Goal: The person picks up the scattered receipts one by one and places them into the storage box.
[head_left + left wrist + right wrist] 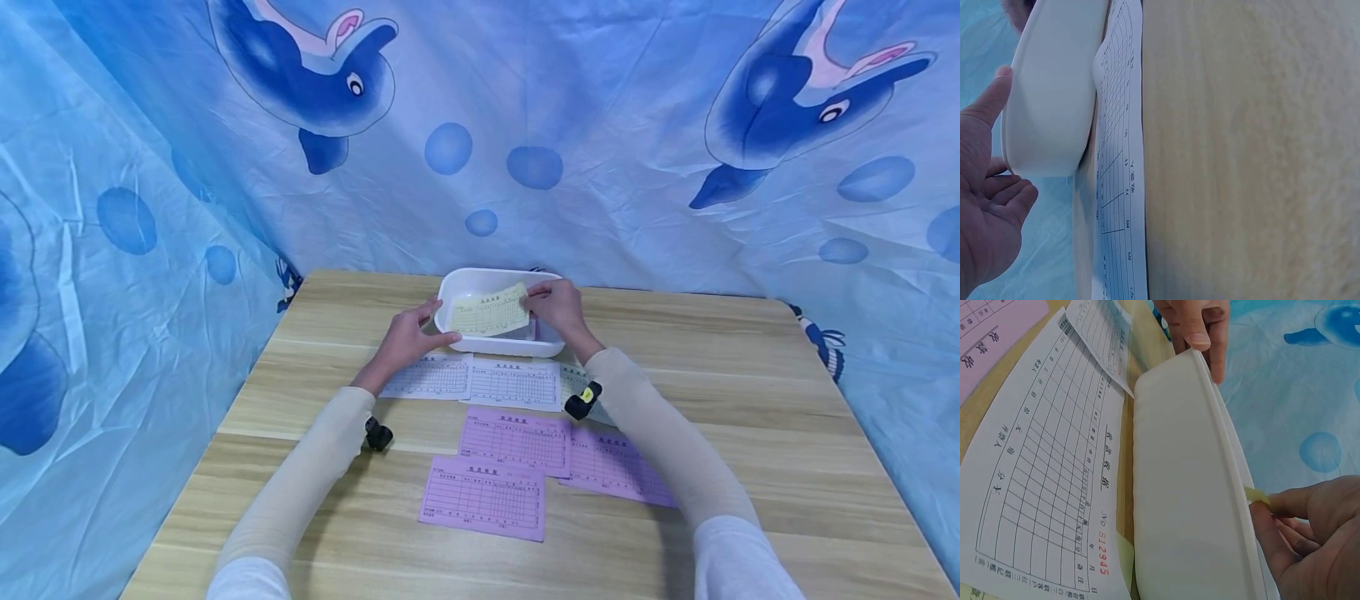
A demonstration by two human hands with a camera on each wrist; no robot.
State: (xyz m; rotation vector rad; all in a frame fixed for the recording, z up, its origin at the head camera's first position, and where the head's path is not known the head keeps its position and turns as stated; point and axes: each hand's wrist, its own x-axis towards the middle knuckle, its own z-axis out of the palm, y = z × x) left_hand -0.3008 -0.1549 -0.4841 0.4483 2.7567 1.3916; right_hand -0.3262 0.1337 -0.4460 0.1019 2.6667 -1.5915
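Pink slips [483,497] and white ones [512,384] lie unsorted — right hand [557,307] pinches a yellow slip [489,315] over the tub [456,287], left hand [405,340], fingers relaxed, steadying.

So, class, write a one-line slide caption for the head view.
Right hand holds a yellow slip over a white tub; left hand touches its rim.

Head high; wrists close beside tub [498,287]
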